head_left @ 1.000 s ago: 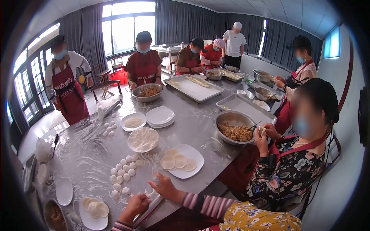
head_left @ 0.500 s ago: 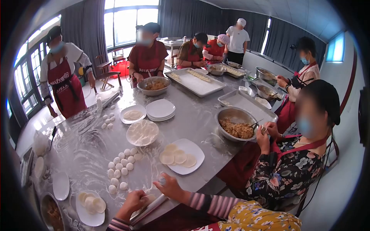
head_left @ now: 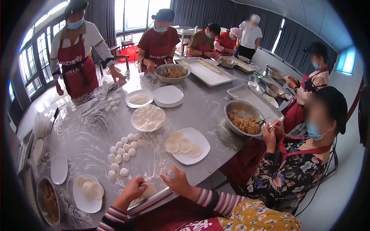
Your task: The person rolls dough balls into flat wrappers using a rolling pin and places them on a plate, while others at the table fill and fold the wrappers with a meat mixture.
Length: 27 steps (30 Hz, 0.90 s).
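At the near edge of the steel table, my left hand (head_left: 134, 191) has its fingers closed at the edge of a round dough wrapper (head_left: 149, 190) lying flat. My right hand (head_left: 179, 181) is wrapped round a small rolling pin (head_left: 170, 174); only its pale rounded end shows above the fist. Beyond my left hand, floured dough balls (head_left: 126, 148) lie in a cluster. Rolled wrappers (head_left: 185, 145) overlap on a square white plate (head_left: 202, 148) beyond my right hand. More wrappers (head_left: 91, 189) rest on a plate (head_left: 88, 208) at the left.
A bowl of flour (head_left: 148, 118) stands past the dough balls, near stacked plates (head_left: 168, 94). Metal bowls of filling sit at the right (head_left: 244, 121) and near left (head_left: 48, 202). A co-worker in a floral top (head_left: 298, 169) stands close on the right. Other people surround the table.
The view has tilted down, so the table appears higher. My right hand has shifted slightly away from my left. The person at far left has leaned in, a hand at the table.
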### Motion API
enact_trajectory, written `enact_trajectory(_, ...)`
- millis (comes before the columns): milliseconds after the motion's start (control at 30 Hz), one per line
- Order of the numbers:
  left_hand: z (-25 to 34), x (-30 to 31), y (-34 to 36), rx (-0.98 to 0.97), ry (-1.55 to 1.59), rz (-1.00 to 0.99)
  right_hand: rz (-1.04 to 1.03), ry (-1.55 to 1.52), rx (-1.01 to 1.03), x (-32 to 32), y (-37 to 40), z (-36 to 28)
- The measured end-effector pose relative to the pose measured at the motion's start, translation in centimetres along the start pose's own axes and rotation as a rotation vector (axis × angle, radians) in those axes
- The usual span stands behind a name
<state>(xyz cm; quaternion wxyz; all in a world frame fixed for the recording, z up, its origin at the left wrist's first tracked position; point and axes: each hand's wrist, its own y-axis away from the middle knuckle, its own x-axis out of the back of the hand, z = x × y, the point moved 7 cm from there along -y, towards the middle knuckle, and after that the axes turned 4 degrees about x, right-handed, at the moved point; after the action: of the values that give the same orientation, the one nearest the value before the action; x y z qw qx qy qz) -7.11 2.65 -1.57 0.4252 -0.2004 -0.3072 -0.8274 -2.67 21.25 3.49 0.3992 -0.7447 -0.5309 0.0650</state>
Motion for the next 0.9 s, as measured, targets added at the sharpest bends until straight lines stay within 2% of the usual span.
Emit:
enact_trajectory(33,-0.7,0.0,0.1,0.038,0.106,0.003,-0.025,-0.126,-0.107,0.5,0.2,-0.3)
enact_trajectory(67,-0.7,-0.1,0.1,0.044,0.109,0.002,-0.031,-0.129,-0.111,0.1,-0.1,0.1)
enact_trajectory(133,0.6,-0.2,0.3,-0.063,-0.025,0.032,0.071,0.037,0.049,-0.9,-1.1,0.6)
enact_trajectory(167,0.5,-0.3,-0.4,-0.038,-0.069,0.073,-0.051,0.371,0.288,-3.5,-1.0,1.1)
enact_trajectory(200,0.3,-0.2,-1.1,0.004,-0.055,0.111,-0.098,0.464,0.383,-4.6,-1.5,1.6)
enact_trajectory(233,1.0,0.1,-1.7,-0.085,-0.138,0.19,-0.157,0.535,0.477,-6.0,-1.9,1.8)
enact_trajectory(267,1.7,0.1,-2.0,-0.066,-0.171,0.136,-0.171,0.528,0.515,-7.0,-1.5,3.0)
enact_trajectory(300,1.0,-0.3,-2.6,-0.102,-0.166,0.131,-0.12,0.441,0.482,-6.2,-2.0,2.5)
enact_trajectory(333,1.4,-0.1,-2.1,-0.058,-0.164,0.083,-0.067,-0.042,-0.049,-3.8,-3.6,1.9)
enact_trajectory(400,0.9,0.2,-1.6,-0.12,-0.087,0.089,-0.001,-0.007,-0.039,-1.0,-2.3,0.2)
enact_trajectory(467,-0.2,0.6,-0.8,-0.057,0.006,0.095,-0.02,0.056,-0.101,0.9,-0.3,-0.3)
enact_trajectory(500,-0.3,0.8,-0.6,-0.042,0.073,0.082,-0.034,-0.008,-0.133,1.0,0.3,0.3)
enact_trajectory(567,-0.1,0.6,-0.1,-0.046,0.052,0.049,-0.049,-0.073,-0.172,0.1,0.4,1.2)
enact_trajectory(633,0.5,0.2,-0.1,-0.06,0.017,0.008,0.008,0.009,-0.079,-1.8,-2.3,1.1)
enact_trajectory(733,1.1,0.7,-0.6,-0.038,-0.078,0.114,-0.026,-0.03,-0.024,-4.8,-5.2,1.3)
enact_trajectory(867,1.0,0.7,-0.6,-0.049,-0.132,0.105,-0.025,0.084,0.014,-2.1,-2.3,0.6)
enact_trajectory(900,0.4,0.7,-0.6,-0.07,-0.075,0.075,-0.013,0.011,-0.11,-0.4,0.2,1.4)
